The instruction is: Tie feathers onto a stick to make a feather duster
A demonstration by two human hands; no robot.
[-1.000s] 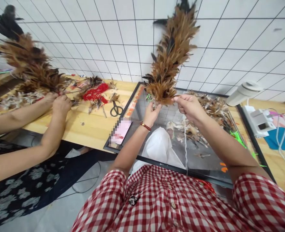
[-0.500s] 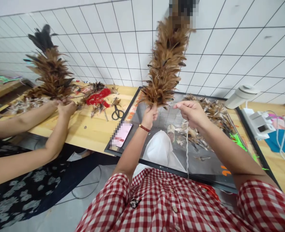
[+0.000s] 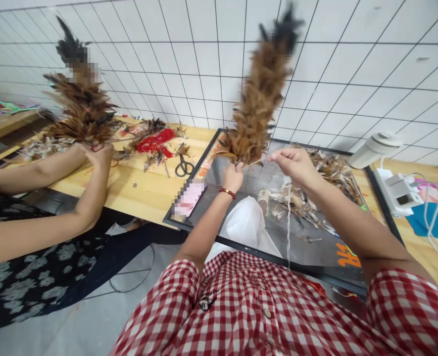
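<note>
A tall brown feather bundle [image 3: 261, 99] with a dark top stands tilted to the right, blurred by motion. My left hand [image 3: 233, 177], a red bead bracelet on its wrist, is closed round the base of the bundle. To its right, my right hand [image 3: 291, 163] pinches a thin pale strand [image 3: 255, 163] that runs to the base of the feathers. A white twisted cord [image 3: 288, 222] hangs below my right hand, down to the edge of the glass-topped surface [image 3: 241, 251]. Loose feathers [image 3: 300, 205] lie on the glass behind and below my right hand.
At the left, a person's hands [image 3: 98, 155] hold another feather bundle [image 3: 81, 109]. Black scissors [image 3: 184, 166], red strings [image 3: 156, 142] and a phone [image 3: 191, 198] lie between us. A white bottle [image 3: 374, 148] and a power strip [image 3: 397, 190] are at the right.
The feather bundle in my left hand has swung and turned, its top now lower in view. The pale strand still runs between my hands. The whole view has shifted slightly.
</note>
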